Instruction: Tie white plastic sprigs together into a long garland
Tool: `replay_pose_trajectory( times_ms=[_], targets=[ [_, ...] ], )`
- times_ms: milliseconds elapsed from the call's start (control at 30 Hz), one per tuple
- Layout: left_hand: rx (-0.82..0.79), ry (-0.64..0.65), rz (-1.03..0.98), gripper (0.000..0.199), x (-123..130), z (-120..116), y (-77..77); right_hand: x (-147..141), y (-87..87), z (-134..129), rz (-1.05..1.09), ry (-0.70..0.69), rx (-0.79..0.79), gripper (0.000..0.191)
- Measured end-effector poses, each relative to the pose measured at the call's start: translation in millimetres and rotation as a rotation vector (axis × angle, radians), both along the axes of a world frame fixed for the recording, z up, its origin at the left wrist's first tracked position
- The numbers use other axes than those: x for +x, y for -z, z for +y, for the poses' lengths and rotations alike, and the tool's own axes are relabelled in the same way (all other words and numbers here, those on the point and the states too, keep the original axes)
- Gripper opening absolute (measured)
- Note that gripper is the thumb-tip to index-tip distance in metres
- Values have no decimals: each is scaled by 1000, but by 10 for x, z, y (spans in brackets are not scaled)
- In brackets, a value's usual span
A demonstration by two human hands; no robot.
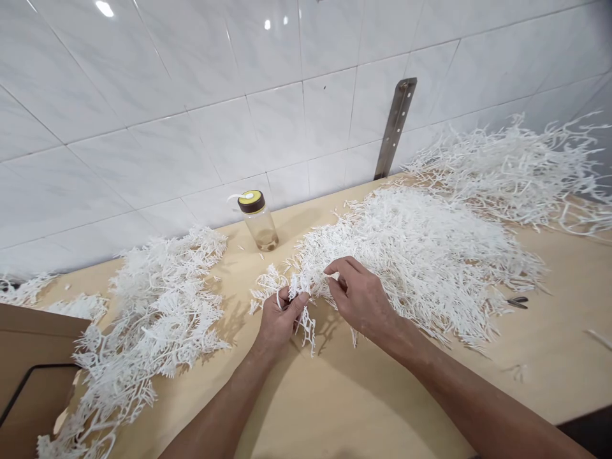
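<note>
My left hand [280, 319] is closed on a white branched plastic sprig [308, 328], its thumb pressed against the fingers. Parts of the sprig stick out above and below the grip. Just to the right, my right hand [363, 296] has thumb and forefinger nearly together around a small white stick [331, 275], apart from the left hand. A wide heap of short white sticks [430, 261] spreads behind and to the right of that hand. Beyond the left fingertips lies a loose white branched cluster [268, 285] on the wooden table [306, 408].
Tangled white branched pieces [167, 306] form a long pile at left, beside a cardboard box [38, 363]. Another branched pile [516, 169] lies at back right. A lidded bottle [259, 223] stands near the tiled wall, where a metal bracket [396, 127] rises. A small dark tool [517, 301] lies right.
</note>
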State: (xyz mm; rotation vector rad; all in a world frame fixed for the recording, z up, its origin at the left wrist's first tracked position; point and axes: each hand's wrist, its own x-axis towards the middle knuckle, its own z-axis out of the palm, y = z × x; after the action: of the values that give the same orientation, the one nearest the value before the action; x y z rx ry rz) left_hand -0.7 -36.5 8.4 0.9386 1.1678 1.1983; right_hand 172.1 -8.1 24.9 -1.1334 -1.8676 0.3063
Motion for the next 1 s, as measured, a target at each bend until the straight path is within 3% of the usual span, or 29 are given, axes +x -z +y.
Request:
replay_pose_trajectory(
  times_ms=[133,233,500,1000],
  targets=[
    [-4,-12,-41,37,2,-4,-18,-37,-26,-50,50,-223,94,22],
    [-1,24,-88,36,-1,-4,-12,-49,-3,-57,-20,-307,101,27],
    [6,125,-113,33,-20,-6,-17,-38,45,-30,-77,-317,47,23],
    [-75,121,-125,36,-45,4,10,29,-57,-31,-124,-400,-40,22]
  ],
)
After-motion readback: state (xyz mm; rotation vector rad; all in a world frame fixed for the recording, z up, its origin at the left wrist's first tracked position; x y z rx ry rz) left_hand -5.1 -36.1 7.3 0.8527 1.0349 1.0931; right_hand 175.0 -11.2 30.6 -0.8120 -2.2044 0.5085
